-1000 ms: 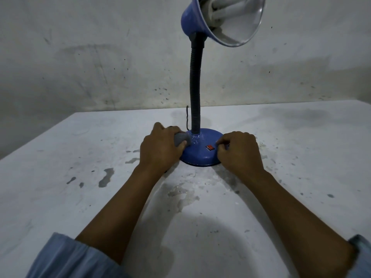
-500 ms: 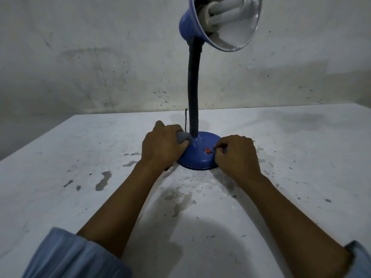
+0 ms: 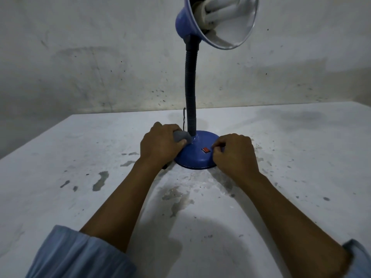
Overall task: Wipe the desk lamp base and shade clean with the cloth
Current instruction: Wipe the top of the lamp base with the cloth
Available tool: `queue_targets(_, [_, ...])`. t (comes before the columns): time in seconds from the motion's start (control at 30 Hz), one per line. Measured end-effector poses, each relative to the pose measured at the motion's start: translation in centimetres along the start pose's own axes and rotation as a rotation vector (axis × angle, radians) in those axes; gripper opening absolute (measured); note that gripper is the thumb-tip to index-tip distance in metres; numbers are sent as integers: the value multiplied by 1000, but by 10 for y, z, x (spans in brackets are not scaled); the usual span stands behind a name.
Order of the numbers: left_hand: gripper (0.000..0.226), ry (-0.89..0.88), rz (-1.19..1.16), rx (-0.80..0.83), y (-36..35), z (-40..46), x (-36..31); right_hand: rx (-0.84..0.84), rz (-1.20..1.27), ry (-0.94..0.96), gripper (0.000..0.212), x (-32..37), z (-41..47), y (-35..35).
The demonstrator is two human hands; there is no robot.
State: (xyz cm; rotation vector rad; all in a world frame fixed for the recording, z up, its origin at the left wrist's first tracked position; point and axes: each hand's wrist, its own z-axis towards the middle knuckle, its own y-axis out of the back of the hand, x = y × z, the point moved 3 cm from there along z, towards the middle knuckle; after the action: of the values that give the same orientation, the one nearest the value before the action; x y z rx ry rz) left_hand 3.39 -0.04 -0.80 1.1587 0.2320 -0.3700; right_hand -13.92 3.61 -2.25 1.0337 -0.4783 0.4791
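The blue lamp base (image 3: 195, 152) sits on the stained white table (image 3: 80, 157), near its far edge, and everything else is best placed from it; the left hand (image 3: 159, 144) is at the base's left side, fingers curled round a bunched grey cloth (image 3: 181, 137) that it presses onto the top of the base just beside the foot of the black gooseneck (image 3: 190, 93); the right hand (image 3: 234, 155) is at the base's right rim, fingers curled and bearing on the edge, apparently steadying it, though I cannot tell whether it truly pinches the rim or only rests against it; the red switch (image 3: 205, 150) lies on the near face of the base, just left of those fingertips.

To do this step well, I would keep the right hand braced so the base cannot slide or tip; work the cloth in a ring round the gooseneck, then outward and down to the rim; go lightly over the switch so it is not flipped; refold the cloth when a face looks dirty.

As for containers, only the blue shade (image 3: 185, 21) counts, high above the base and tilted toward me; it holds a white coiled bulb (image 3: 218, 9); its pale lining (image 3: 234, 31) looks dull, and it seems not yet wiped.
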Motion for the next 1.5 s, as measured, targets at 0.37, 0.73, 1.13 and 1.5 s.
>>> queue_targets(0.37, [43, 15, 120, -50, -1, 26, 2, -4, -15, 10, 18, 0, 1, 1])
queue_targets(0.73, [31, -107, -3, 92, 16, 21, -8, 7, -19, 23, 19, 2, 0, 2])
queue_targets(1.13, [26, -328, -58, 82, 5, 14, -34, 17, -22, 40, 20, 3, 0, 3])
queue_targets(1.5, [28, -297, -39, 295, 16, 36, -37, 40, -9, 14, 20, 1, 2, 2])
